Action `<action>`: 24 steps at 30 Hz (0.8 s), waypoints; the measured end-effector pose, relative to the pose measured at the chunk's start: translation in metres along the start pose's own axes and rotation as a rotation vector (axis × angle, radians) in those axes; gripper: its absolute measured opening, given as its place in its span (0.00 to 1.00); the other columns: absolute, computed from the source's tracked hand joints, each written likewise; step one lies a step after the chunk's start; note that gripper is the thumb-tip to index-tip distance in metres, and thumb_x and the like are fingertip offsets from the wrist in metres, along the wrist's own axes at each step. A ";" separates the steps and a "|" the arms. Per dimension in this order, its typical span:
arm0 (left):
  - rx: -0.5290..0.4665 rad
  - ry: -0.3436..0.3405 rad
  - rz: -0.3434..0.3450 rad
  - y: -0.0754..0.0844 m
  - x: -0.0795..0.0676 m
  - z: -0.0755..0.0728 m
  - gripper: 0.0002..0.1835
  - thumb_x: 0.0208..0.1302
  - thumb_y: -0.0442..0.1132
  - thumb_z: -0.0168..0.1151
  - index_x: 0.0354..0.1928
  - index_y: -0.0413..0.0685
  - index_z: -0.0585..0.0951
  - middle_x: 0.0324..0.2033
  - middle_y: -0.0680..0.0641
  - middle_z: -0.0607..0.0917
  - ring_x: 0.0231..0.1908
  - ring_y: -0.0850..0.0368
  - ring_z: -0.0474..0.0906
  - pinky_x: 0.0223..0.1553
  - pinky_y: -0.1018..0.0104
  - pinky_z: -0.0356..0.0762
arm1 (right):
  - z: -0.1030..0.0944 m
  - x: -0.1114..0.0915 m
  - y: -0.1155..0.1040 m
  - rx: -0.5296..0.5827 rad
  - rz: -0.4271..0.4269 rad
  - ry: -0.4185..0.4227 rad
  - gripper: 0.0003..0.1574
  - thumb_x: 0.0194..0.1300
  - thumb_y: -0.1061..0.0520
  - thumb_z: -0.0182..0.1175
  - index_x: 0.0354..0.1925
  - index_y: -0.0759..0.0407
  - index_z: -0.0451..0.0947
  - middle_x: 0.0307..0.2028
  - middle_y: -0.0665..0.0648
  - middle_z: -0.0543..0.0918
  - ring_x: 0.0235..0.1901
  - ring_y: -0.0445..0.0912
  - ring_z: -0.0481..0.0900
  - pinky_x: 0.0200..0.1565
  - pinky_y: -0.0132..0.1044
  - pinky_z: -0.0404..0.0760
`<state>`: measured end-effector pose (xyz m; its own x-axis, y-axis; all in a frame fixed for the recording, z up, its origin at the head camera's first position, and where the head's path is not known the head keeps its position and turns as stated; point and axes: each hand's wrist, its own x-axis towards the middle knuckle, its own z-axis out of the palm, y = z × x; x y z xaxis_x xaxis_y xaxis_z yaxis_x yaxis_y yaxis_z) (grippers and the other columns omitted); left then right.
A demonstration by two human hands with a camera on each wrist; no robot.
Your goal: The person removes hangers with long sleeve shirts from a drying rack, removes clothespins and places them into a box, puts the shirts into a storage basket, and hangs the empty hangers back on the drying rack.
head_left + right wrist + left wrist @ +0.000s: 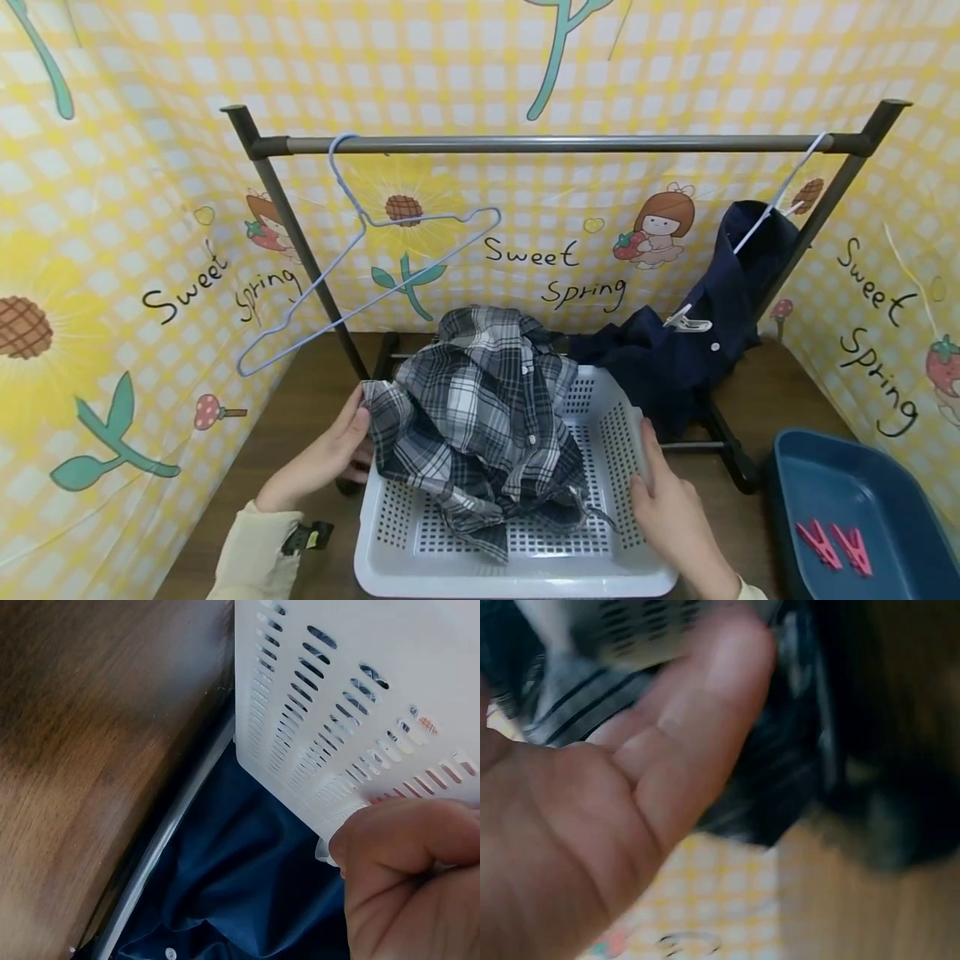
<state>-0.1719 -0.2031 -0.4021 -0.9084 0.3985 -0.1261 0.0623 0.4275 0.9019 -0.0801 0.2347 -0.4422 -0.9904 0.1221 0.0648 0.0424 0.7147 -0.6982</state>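
Note:
A white perforated laundry basket (517, 575) stands in front of the rack. In it is a heaped grey-and-black plaid shirt (465, 400), whose edge drapes over the left rim. My left hand (337, 450) holds the basket's left side at the draped cloth; part of its grip is hidden by the shirt. In the left wrist view its palm faces the camera, and the finger near the basket is blurred. On the opposite side, my right hand (671, 500) grips the right rim, thumb uppermost. The right wrist view shows this hand curled at the basket's edge (360, 735).
A dark metal rack (555, 144) spans the back. From it hang an empty blue hanger (367, 221) at left and a navy shirt (720, 308) at right, with a white clip (687, 323) on it. Pink clothespins (819, 543) lie in a blue bin (847, 446) at far right.

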 end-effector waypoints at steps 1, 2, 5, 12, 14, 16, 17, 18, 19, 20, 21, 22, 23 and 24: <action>-0.029 -0.024 0.029 -0.003 0.005 0.000 0.32 0.75 0.55 0.23 0.73 0.53 0.30 0.52 0.24 0.70 0.43 0.38 0.78 0.37 0.51 0.79 | 0.000 0.000 0.000 -0.002 -0.004 0.005 0.46 0.67 0.60 0.50 0.75 0.48 0.39 0.52 0.76 0.74 0.31 0.53 0.82 0.25 0.44 0.79; -0.050 -0.032 0.053 -0.005 0.011 0.000 0.32 0.75 0.56 0.21 0.73 0.52 0.32 0.56 0.24 0.66 0.48 0.38 0.75 0.41 0.51 0.78 | 0.001 -0.001 0.000 -0.006 -0.009 0.010 0.46 0.66 0.60 0.50 0.75 0.48 0.39 0.51 0.76 0.74 0.30 0.53 0.82 0.25 0.44 0.79; -0.143 0.001 0.102 -0.003 0.029 0.000 0.32 0.75 0.56 0.25 0.71 0.42 0.46 0.58 0.28 0.64 0.52 0.42 0.72 0.47 0.52 0.74 | 0.003 -0.001 0.001 -0.022 -0.039 0.029 0.46 0.66 0.61 0.51 0.75 0.50 0.41 0.48 0.76 0.76 0.29 0.53 0.82 0.24 0.44 0.79; 0.106 0.234 0.119 0.042 0.063 0.000 0.25 0.64 0.47 0.61 0.59 0.46 0.69 0.52 0.41 0.74 0.41 0.48 0.74 0.42 0.55 0.72 | 0.001 0.001 0.003 0.001 -0.026 0.019 0.47 0.65 0.62 0.51 0.74 0.51 0.40 0.47 0.77 0.76 0.29 0.55 0.82 0.23 0.46 0.79; 0.232 0.247 0.163 0.052 0.070 0.005 0.22 0.63 0.44 0.63 0.57 0.53 0.72 0.54 0.44 0.74 0.33 0.49 0.73 0.37 0.55 0.71 | 0.001 0.001 0.002 0.020 0.002 0.005 0.47 0.65 0.62 0.50 0.74 0.51 0.39 0.48 0.77 0.75 0.31 0.56 0.82 0.24 0.47 0.79; 0.337 0.224 0.211 0.064 0.074 0.014 0.19 0.64 0.38 0.61 0.56 0.58 0.74 0.49 0.46 0.77 0.21 0.52 0.69 0.28 0.57 0.70 | 0.001 0.001 0.002 0.021 0.013 0.010 0.46 0.65 0.62 0.51 0.73 0.54 0.39 0.47 0.78 0.75 0.30 0.56 0.81 0.24 0.48 0.78; 0.392 0.205 0.234 0.072 0.073 0.019 0.18 0.65 0.36 0.59 0.55 0.60 0.74 0.48 0.48 0.78 0.17 0.54 0.66 0.24 0.58 0.69 | 0.001 0.001 0.001 0.018 0.020 0.008 0.45 0.65 0.62 0.51 0.73 0.56 0.40 0.46 0.78 0.75 0.30 0.56 0.81 0.24 0.48 0.78; 0.441 0.183 0.256 0.080 0.071 0.024 0.19 0.65 0.33 0.57 0.55 0.61 0.74 0.47 0.49 0.78 0.14 0.54 0.62 0.22 0.59 0.68 | 0.002 0.001 -0.001 0.011 0.025 0.009 0.44 0.64 0.62 0.51 0.72 0.58 0.41 0.45 0.78 0.75 0.29 0.56 0.81 0.24 0.47 0.78; 0.493 0.161 0.287 0.087 0.069 0.030 0.20 0.65 0.31 0.56 0.55 0.61 0.75 0.47 0.50 0.79 0.15 0.57 0.64 0.24 0.60 0.68 | 0.002 0.000 -0.002 0.007 0.032 0.005 0.43 0.64 0.62 0.51 0.71 0.59 0.42 0.44 0.78 0.76 0.29 0.56 0.81 0.23 0.47 0.79; 0.524 0.129 0.315 0.094 0.067 0.035 0.21 0.65 0.29 0.54 0.55 0.60 0.75 0.46 0.50 0.79 0.14 0.58 0.62 0.22 0.61 0.68 | 0.002 0.000 -0.003 0.001 0.039 0.004 0.42 0.64 0.62 0.51 0.70 0.61 0.43 0.43 0.78 0.76 0.28 0.56 0.81 0.22 0.46 0.79; 0.553 0.101 0.345 0.101 0.064 0.040 0.22 0.64 0.27 0.53 0.55 0.60 0.76 0.46 0.51 0.79 0.15 0.59 0.63 0.23 0.61 0.69 | 0.003 0.000 -0.003 -0.002 0.045 0.007 0.40 0.64 0.62 0.51 0.68 0.63 0.44 0.42 0.78 0.76 0.28 0.56 0.82 0.22 0.46 0.79; 0.579 0.075 0.379 0.108 0.060 0.045 0.23 0.63 0.26 0.53 0.54 0.60 0.76 0.49 0.53 0.78 0.18 0.60 0.65 0.26 0.62 0.69 | 0.003 0.000 -0.004 -0.005 0.054 0.009 0.38 0.64 0.62 0.51 0.67 0.64 0.46 0.42 0.77 0.77 0.28 0.56 0.82 0.21 0.45 0.79; 0.605 0.052 0.413 0.114 0.057 0.050 0.23 0.62 0.26 0.52 0.53 0.60 0.76 0.49 0.55 0.78 0.22 0.62 0.68 0.30 0.62 0.70 | 0.003 0.000 -0.004 0.000 0.069 0.005 0.37 0.64 0.62 0.51 0.66 0.65 0.46 0.42 0.77 0.76 0.28 0.55 0.82 0.21 0.44 0.79; 0.624 0.026 0.449 0.119 0.054 0.055 0.24 0.61 0.25 0.52 0.53 0.61 0.77 0.50 0.56 0.78 0.26 0.63 0.69 0.33 0.63 0.70 | 0.003 0.000 -0.004 0.005 0.080 0.008 0.35 0.64 0.61 0.51 0.65 0.66 0.48 0.42 0.77 0.76 0.28 0.55 0.82 0.20 0.44 0.79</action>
<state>-0.1912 -0.0865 -0.3244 -0.7501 0.6258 0.2137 0.6419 0.6113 0.4629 -0.0804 0.2294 -0.4418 -0.9828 0.1841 0.0141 0.1208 0.6989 -0.7049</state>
